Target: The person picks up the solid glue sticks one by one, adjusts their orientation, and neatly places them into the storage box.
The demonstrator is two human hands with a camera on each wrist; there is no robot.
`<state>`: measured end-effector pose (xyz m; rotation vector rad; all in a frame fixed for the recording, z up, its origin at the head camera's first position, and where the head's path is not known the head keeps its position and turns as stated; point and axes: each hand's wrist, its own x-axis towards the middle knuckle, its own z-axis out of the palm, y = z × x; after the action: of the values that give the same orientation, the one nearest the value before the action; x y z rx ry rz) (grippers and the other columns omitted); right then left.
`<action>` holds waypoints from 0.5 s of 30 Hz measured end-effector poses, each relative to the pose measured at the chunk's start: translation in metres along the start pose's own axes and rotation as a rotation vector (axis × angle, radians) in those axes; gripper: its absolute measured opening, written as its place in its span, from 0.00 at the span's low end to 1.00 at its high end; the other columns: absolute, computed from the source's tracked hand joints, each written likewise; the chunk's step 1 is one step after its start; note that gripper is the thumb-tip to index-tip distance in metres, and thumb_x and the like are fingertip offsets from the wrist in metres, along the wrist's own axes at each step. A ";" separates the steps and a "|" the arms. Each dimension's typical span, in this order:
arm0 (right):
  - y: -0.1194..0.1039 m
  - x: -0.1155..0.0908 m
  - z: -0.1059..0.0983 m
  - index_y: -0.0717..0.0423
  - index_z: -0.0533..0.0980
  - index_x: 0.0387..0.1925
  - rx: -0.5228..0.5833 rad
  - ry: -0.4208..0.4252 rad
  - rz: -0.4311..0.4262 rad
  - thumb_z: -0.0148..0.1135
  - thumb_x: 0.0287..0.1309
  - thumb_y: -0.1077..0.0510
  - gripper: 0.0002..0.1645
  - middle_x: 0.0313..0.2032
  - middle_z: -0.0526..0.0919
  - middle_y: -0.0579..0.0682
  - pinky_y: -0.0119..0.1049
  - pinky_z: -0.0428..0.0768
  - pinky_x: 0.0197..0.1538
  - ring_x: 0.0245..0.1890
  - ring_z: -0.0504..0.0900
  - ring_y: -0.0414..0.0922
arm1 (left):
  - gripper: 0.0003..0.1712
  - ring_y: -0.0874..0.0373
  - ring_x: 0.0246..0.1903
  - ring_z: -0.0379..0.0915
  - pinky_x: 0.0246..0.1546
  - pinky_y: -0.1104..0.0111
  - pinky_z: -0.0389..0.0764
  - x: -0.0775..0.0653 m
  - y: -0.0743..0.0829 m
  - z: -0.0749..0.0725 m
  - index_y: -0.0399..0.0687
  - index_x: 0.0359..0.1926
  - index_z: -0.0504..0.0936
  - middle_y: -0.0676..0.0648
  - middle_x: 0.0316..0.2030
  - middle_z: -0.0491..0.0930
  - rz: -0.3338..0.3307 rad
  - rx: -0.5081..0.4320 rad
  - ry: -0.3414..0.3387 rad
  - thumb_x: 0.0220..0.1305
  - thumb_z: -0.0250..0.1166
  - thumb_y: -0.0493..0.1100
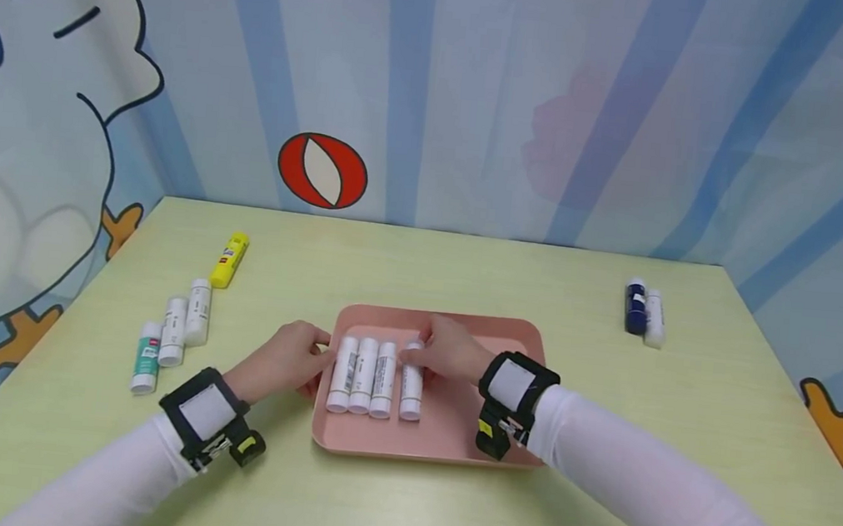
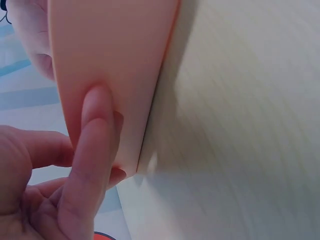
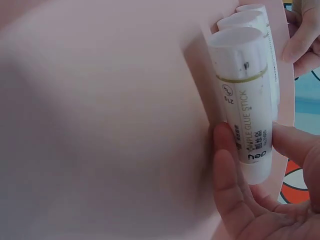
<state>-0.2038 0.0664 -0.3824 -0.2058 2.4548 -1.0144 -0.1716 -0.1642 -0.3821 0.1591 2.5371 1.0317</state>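
Note:
A pink tray lies on the table with white glue sticks in its left part. Three of them, such as this glue stick, lie side by side along the left wall. My right hand pinches the upper end of another white glue stick, just right of that row. In the right wrist view, thumb and fingers are on both sides of this glue stick. My left hand holds the tray's left edge; in the left wrist view its fingers press on the outer wall.
Left of the tray lie a yellow glue stick, two white ones, including this glue stick, and a teal-and-white one. At the far right a dark blue glue stick lies beside a white one. A patterned cloth backdrop stands behind the table.

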 end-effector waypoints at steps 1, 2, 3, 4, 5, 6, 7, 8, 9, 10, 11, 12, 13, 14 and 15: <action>-0.001 0.000 0.000 0.61 0.68 0.39 -0.010 0.001 0.001 0.67 0.60 0.54 0.19 0.28 0.79 0.54 0.34 0.79 0.26 0.22 0.80 0.45 | 0.16 0.57 0.17 0.77 0.21 0.68 0.78 0.000 0.001 0.000 0.30 0.54 0.77 0.46 0.21 0.79 0.000 0.000 0.000 0.70 0.56 0.36; -0.002 0.000 0.000 0.61 0.68 0.39 -0.021 0.001 0.001 0.67 0.60 0.54 0.19 0.28 0.79 0.54 0.34 0.78 0.26 0.22 0.80 0.45 | 0.16 0.57 0.17 0.77 0.21 0.68 0.78 -0.001 0.001 0.000 0.30 0.54 0.78 0.46 0.21 0.79 0.000 0.003 -0.001 0.70 0.56 0.36; -0.003 0.000 0.001 0.61 0.68 0.38 -0.029 0.001 0.000 0.67 0.60 0.54 0.18 0.27 0.79 0.54 0.34 0.78 0.26 0.22 0.79 0.45 | 0.16 0.57 0.17 0.77 0.21 0.68 0.78 -0.001 0.002 0.000 0.30 0.53 0.78 0.46 0.21 0.79 -0.001 0.004 -0.001 0.70 0.56 0.36; -0.004 0.001 0.001 0.61 0.68 0.38 -0.038 0.003 -0.001 0.68 0.60 0.54 0.18 0.27 0.79 0.54 0.34 0.77 0.25 0.22 0.79 0.45 | 0.15 0.57 0.17 0.77 0.21 0.68 0.78 -0.001 0.002 0.000 0.30 0.53 0.78 0.46 0.21 0.79 -0.002 0.007 -0.003 0.70 0.56 0.36; -0.004 0.001 0.002 0.60 0.68 0.37 -0.046 0.005 -0.003 0.68 0.60 0.54 0.18 0.27 0.78 0.54 0.34 0.77 0.25 0.22 0.79 0.45 | 0.15 0.57 0.17 0.76 0.21 0.68 0.78 -0.002 0.003 -0.001 0.31 0.52 0.79 0.46 0.21 0.79 -0.003 0.011 -0.003 0.70 0.56 0.36; -0.005 0.001 0.002 0.60 0.68 0.37 -0.055 0.007 -0.005 0.68 0.60 0.54 0.18 0.27 0.78 0.54 0.33 0.76 0.25 0.22 0.79 0.45 | 0.14 0.57 0.17 0.76 0.21 0.68 0.78 -0.002 0.003 -0.001 0.31 0.52 0.79 0.46 0.21 0.79 -0.003 0.017 -0.003 0.70 0.56 0.35; -0.006 0.001 0.003 0.60 0.68 0.36 -0.059 0.008 -0.007 0.68 0.59 0.54 0.18 0.27 0.78 0.54 0.33 0.76 0.25 0.22 0.79 0.45 | 0.14 0.57 0.17 0.76 0.21 0.68 0.78 -0.002 0.004 -0.001 0.31 0.51 0.79 0.46 0.21 0.79 -0.004 0.022 -0.001 0.69 0.57 0.35; -0.007 0.002 0.004 0.60 0.68 0.36 -0.064 0.010 -0.009 0.68 0.59 0.53 0.18 0.27 0.78 0.54 0.33 0.76 0.24 0.22 0.79 0.45 | 0.13 0.57 0.17 0.76 0.20 0.68 0.78 -0.002 0.005 -0.001 0.31 0.50 0.80 0.46 0.21 0.79 -0.004 0.030 0.000 0.69 0.57 0.35; -0.008 0.002 0.004 0.60 0.68 0.36 -0.067 0.011 -0.009 0.68 0.59 0.53 0.18 0.27 0.78 0.54 0.33 0.75 0.24 0.21 0.79 0.45 | 0.13 0.57 0.17 0.76 0.20 0.68 0.78 -0.002 0.006 -0.001 0.32 0.49 0.80 0.46 0.21 0.79 -0.002 0.034 0.001 0.69 0.57 0.35; -0.008 0.002 0.004 0.60 0.68 0.36 -0.072 0.012 -0.009 0.68 0.59 0.53 0.18 0.27 0.78 0.54 0.33 0.75 0.24 0.21 0.79 0.45 | 0.12 0.57 0.17 0.76 0.20 0.68 0.78 -0.002 0.006 -0.001 0.32 0.49 0.80 0.46 0.21 0.78 -0.001 0.040 0.002 0.69 0.57 0.35; -0.009 0.002 0.005 0.60 0.68 0.36 -0.075 0.012 -0.008 0.68 0.59 0.53 0.19 0.27 0.77 0.54 0.33 0.74 0.24 0.22 0.79 0.45 | 0.12 0.57 0.17 0.76 0.20 0.69 0.77 -0.002 0.007 -0.001 0.32 0.48 0.80 0.46 0.20 0.78 -0.001 0.044 0.004 0.69 0.57 0.35; -0.010 0.002 0.005 0.60 0.68 0.36 -0.078 0.011 -0.008 0.68 0.59 0.53 0.19 0.27 0.78 0.54 0.33 0.74 0.24 0.22 0.79 0.45 | 0.12 0.57 0.17 0.76 0.20 0.69 0.77 -0.002 0.007 -0.001 0.32 0.47 0.80 0.46 0.20 0.78 0.000 0.046 0.005 0.69 0.57 0.35; -0.010 0.002 0.005 0.60 0.68 0.36 -0.081 0.010 -0.010 0.68 0.59 0.53 0.19 0.27 0.78 0.54 0.33 0.74 0.24 0.22 0.79 0.45 | 0.11 0.57 0.17 0.76 0.20 0.69 0.77 -0.002 0.008 -0.001 0.32 0.47 0.80 0.46 0.20 0.78 -0.001 0.047 0.006 0.68 0.57 0.34; -0.010 0.002 0.005 0.60 0.68 0.36 -0.085 0.008 -0.011 0.68 0.59 0.53 0.18 0.27 0.78 0.54 0.32 0.73 0.25 0.22 0.79 0.45 | 0.11 0.57 0.17 0.76 0.20 0.69 0.77 -0.002 0.008 -0.002 0.32 0.47 0.80 0.46 0.20 0.78 -0.002 0.050 0.007 0.68 0.57 0.34; -0.011 0.002 0.005 0.60 0.68 0.36 -0.088 0.005 -0.013 0.68 0.59 0.53 0.18 0.27 0.78 0.54 0.32 0.73 0.25 0.22 0.79 0.45 | 0.11 0.57 0.17 0.76 0.20 0.69 0.77 -0.002 0.008 -0.001 0.32 0.47 0.80 0.46 0.20 0.78 -0.003 0.051 0.008 0.68 0.57 0.34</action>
<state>-0.2037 0.0549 -0.3791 -0.2489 2.5078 -0.9135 -0.1705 -0.1600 -0.3750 0.1658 2.5709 0.9694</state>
